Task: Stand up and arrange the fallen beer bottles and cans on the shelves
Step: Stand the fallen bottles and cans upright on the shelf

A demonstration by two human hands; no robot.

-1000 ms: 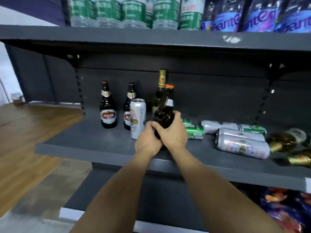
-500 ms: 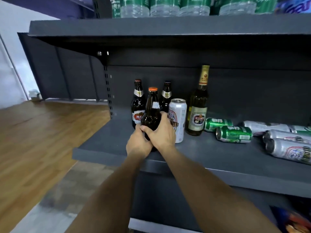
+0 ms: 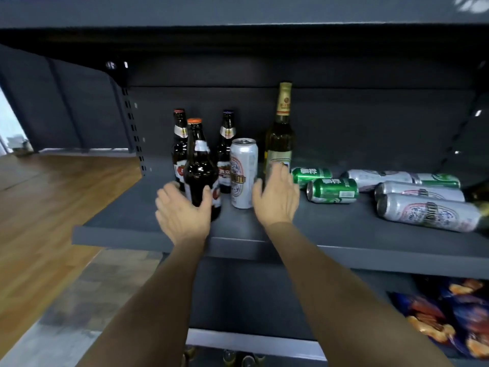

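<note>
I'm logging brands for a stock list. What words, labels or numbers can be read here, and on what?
None reads clearly.
Brown bottles: red and white labels, blurred.
Upright silver can: red emblem and gold band, illegible.
Tall green bottle: gold neck label, illegible.
Green cans: white characters, too blurred.
Fallen silver cans: prints blurred.

Upright bottles (image 3: pixel 201 165) stand left on the shelf (image 3: pixel 291 229); fallen cans (image 3: pixel 423 205) lie right (one can (image 3: pixel 243 173) upright between).

Dim, shadowed dark grey metal shelf bay (image 3: pixel 344 229); daylight enters at far left. Small glare on the brown glass bottle (image 3: pixel 200 170). Soft motion blur throughout; wide-angle distortion bends frame edges.
</note>
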